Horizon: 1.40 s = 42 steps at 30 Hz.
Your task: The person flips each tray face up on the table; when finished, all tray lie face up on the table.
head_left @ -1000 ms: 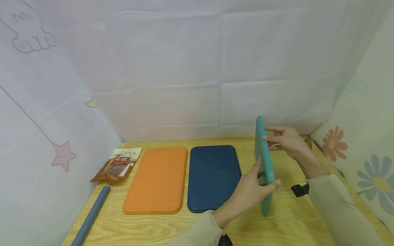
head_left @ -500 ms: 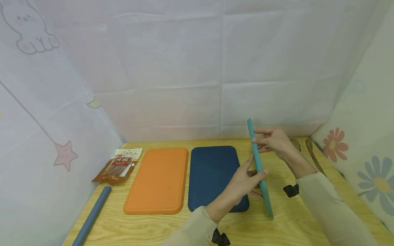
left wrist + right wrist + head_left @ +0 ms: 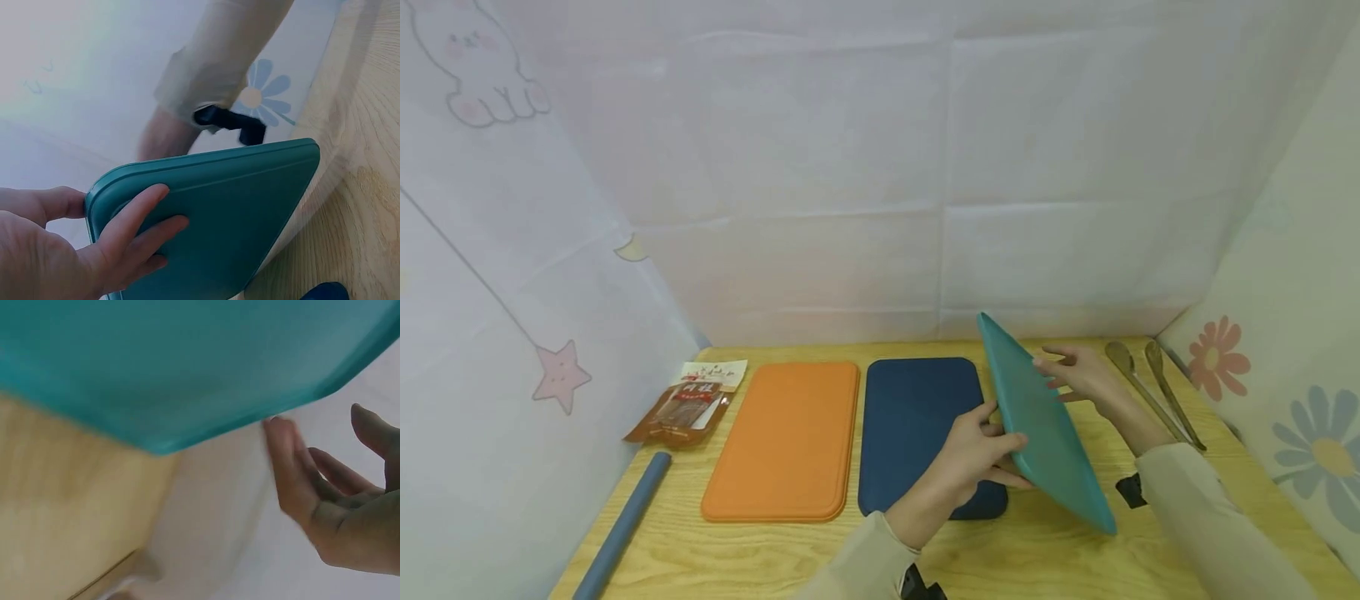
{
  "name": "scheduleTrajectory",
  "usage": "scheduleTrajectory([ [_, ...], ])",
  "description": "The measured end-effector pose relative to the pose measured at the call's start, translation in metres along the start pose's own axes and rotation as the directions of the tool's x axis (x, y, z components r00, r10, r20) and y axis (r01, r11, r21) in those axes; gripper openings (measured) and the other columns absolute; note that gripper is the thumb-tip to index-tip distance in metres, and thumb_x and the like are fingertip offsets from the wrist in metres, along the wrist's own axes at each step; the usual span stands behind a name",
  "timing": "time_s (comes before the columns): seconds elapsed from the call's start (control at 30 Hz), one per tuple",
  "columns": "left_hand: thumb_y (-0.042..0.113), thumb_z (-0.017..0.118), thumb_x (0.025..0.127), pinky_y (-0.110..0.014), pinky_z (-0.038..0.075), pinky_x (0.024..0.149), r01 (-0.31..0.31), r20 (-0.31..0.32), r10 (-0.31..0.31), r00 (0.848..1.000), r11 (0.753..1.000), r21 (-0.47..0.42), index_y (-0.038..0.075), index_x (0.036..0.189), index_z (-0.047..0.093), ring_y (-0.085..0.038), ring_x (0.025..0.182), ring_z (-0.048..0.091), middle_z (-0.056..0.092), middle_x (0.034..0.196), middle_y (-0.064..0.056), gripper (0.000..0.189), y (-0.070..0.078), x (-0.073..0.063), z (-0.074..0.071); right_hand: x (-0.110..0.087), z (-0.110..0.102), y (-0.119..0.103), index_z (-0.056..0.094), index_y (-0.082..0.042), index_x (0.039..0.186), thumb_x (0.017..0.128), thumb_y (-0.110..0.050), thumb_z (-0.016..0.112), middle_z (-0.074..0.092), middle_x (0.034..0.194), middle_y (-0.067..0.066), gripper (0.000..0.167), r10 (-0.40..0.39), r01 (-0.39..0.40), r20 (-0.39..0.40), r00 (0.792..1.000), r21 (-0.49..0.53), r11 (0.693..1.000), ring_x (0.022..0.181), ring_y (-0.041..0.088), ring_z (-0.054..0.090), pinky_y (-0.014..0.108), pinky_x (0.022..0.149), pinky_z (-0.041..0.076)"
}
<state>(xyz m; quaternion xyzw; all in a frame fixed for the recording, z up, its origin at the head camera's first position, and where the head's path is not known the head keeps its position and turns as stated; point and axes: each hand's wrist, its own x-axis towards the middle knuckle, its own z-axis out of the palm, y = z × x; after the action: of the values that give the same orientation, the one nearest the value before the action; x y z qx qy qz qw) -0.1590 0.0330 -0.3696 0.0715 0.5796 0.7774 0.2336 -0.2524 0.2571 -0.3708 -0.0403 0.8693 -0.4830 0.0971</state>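
Note:
A teal rectangular tray (image 3: 1052, 458) with rounded corners is held tilted above the right part of the table. My left hand (image 3: 958, 458) pinches its left edge, thumb on one face and fingers on the other; the left wrist view shows these fingers (image 3: 134, 228) spread flat along the tray's underside. At the opposite edge is my right hand (image 3: 1086, 383), its fingers loosely bent. In the right wrist view a fingertip of the right hand (image 3: 337, 519) meets the tray's rim, with the thumb apart from it. A navy tray (image 3: 917, 417) lies partly behind my left hand.
An orange tray (image 3: 782, 442) lies left of the navy one. Farther left are a brown food packet (image 3: 681, 412) and a blue-grey rod (image 3: 625, 525). Two wooden spoons, a left one (image 3: 1138, 387) and a right one (image 3: 1172, 396), lie at the right. Cloth-covered walls (image 3: 820, 167) surround the table.
The teal tray has turned from nearly edge-on to a slant that shows its broad face, and my left hand has moved left. The right hand's fingers have loosened; both spoons are now visible.

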Motion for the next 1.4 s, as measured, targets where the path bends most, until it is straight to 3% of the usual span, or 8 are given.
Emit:
scheduleTrajectory([
  [0.17,0.0,0.062,0.091,-0.048,0.058,0.068,0.008,0.014,-0.008,1.0,1.0,0.001,0.003,0.15,0.028,-0.041,0.091,0.068,0.059,0.123,-0.023,0.068,-0.001,0.0,-0.007,-0.013,-0.015,0.056,0.027,0.012,0.146,0.102,-0.031,0.05,0.036,0.137,0.041,0.065,0.118,-0.107,0.061,0.991,-0.159,0.981,0.117,0.058,0.043,0.06,0.08,0.051],
  [0.3,-0.001,0.062,0.091,-0.047,0.058,0.069,0.025,0.02,-0.025,0.999,1.0,0.015,0.004,0.151,0.027,-0.039,0.093,0.068,0.059,0.122,-0.022,0.07,-0.001,0.0,-0.009,-0.025,-0.02,0.08,0.029,0.014,0.144,0.102,-0.028,0.051,0.038,0.136,0.04,0.063,0.17,-0.155,0.111,0.979,-0.127,0.98,0.113,0.056,0.048,0.055,0.074,0.055],
  [0.47,-0.003,0.062,0.091,-0.047,0.058,0.07,0.032,0.04,-0.032,0.999,0.999,-0.005,0.008,0.154,0.02,-0.04,0.094,0.067,0.058,0.124,-0.023,0.077,-0.002,0.001,-0.009,-0.031,-0.023,0.098,0.026,0.014,0.145,0.102,-0.023,0.051,0.042,0.135,0.038,0.063,0.197,-0.194,0.142,0.97,-0.04,0.98,0.104,0.042,0.06,0.048,0.075,0.056],
  [0.6,-0.004,0.061,0.091,-0.047,0.058,0.071,0.052,0.048,-0.051,0.998,0.998,-0.025,0.01,0.154,0.02,-0.041,0.093,0.067,0.058,0.123,-0.022,0.077,-0.002,0.002,-0.009,-0.036,-0.025,0.109,0.025,0.015,0.145,0.1,-0.02,0.053,0.046,0.132,0.037,0.063,0.186,-0.19,0.152,0.971,0.007,0.982,0.1,0.033,0.062,0.044,0.076,0.057],
  [0.87,-0.006,0.062,0.09,-0.048,0.057,0.076,0.115,0.068,-0.112,0.991,0.992,-0.05,0.011,0.156,0.01,-0.042,0.096,0.066,0.053,0.128,-0.024,0.086,-0.006,0.0,-0.011,-0.043,-0.027,0.125,0.028,0.009,0.147,0.097,-0.017,0.06,0.04,0.134,0.037,0.065,0.155,-0.167,0.159,0.975,0.064,0.984,0.112,0.036,0.057,0.045,0.082,0.055],
  [1.1,0.003,0.061,0.093,-0.05,0.055,0.08,0.135,0.088,-0.132,0.987,0.99,-0.033,0.014,0.156,0.008,-0.03,0.08,0.07,0.061,0.116,-0.019,0.084,-0.013,0.004,-0.016,-0.048,-0.035,0.13,0.029,0.008,0.147,0.093,-0.013,0.064,0.042,0.131,0.038,0.068,0.181,-0.196,0.151,0.972,0.089,0.977,0.096,0.024,0.064,0.04,0.075,0.057],
  [1.2,0.01,0.058,0.097,-0.048,0.057,0.078,0.132,0.102,-0.129,0.986,0.991,-0.024,0.016,0.157,0.007,-0.025,0.073,0.07,0.064,0.11,-0.018,0.078,-0.017,0.009,-0.021,-0.05,-0.039,0.128,0.029,0.009,0.147,0.094,-0.013,0.063,0.051,0.124,0.032,0.067,0.186,-0.204,0.167,0.968,0.097,0.974,0.089,0.02,0.065,0.038,0.071,0.056],
  [1.4,0.014,0.059,0.097,-0.046,0.058,0.074,0.147,0.072,-0.143,0.987,0.988,-0.047,0.021,0.156,0.013,-0.027,0.071,0.069,0.063,0.102,-0.022,0.076,-0.021,0.018,-0.027,-0.049,-0.047,0.132,0.03,0.009,0.146,0.094,-0.016,0.062,0.062,0.108,0.012,0.065,0.177,-0.203,0.221,0.959,0.099,0.974,0.07,0.014,0.056,0.035,0.066,0.054],
])
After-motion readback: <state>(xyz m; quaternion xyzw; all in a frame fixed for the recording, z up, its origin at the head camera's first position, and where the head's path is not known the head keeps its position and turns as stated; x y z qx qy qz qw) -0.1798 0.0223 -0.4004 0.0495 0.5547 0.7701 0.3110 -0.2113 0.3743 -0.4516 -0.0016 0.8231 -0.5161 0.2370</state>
